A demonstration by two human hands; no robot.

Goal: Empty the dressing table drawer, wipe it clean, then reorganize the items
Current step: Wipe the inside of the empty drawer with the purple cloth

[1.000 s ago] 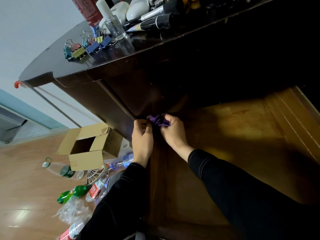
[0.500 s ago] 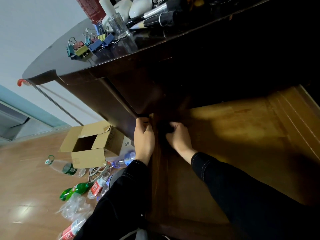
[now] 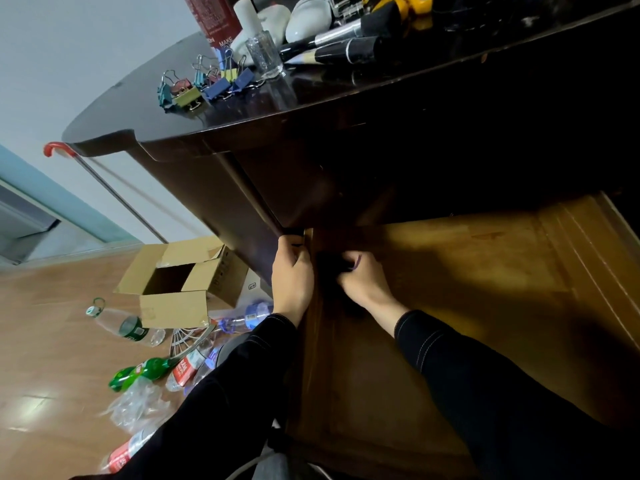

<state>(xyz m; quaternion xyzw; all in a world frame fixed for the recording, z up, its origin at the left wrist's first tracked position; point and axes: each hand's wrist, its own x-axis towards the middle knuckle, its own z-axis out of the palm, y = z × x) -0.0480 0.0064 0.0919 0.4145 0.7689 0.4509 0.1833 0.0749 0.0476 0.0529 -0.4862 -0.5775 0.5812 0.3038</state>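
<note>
Left hand (image 3: 292,282) hooks its fingers (image 3: 295,250) over the drawer (image 3: 485,278) edge to steady it; right hand (image 3: 363,284) clutches, seemingly, a purple cloth (image 3: 357,263) to wipe the corner.

The drawer floor (image 3: 467,271) lies open; the tabletop (image 3: 311,98) overhangs its back.

The drawer (image 3: 467,289) stands pulled out below the tabletop (image 3: 138,112). On the tabletop, binder clips (image 3: 204,86) lie left, a small bottle (image 3: 263,57) sits just right of them, and brushes (image 3: 346,51) lie farther right. The left hand (image 3: 292,282) grips the drawer's left wall. The right hand (image 3: 363,282), pinching a cloth (image 3: 357,263), sits just inside the back-left corner. On the floor (image 3: 52,358) to the left, plastic bottles (image 3: 128,327) lie before a cardboard box (image 3: 180,282).
</note>
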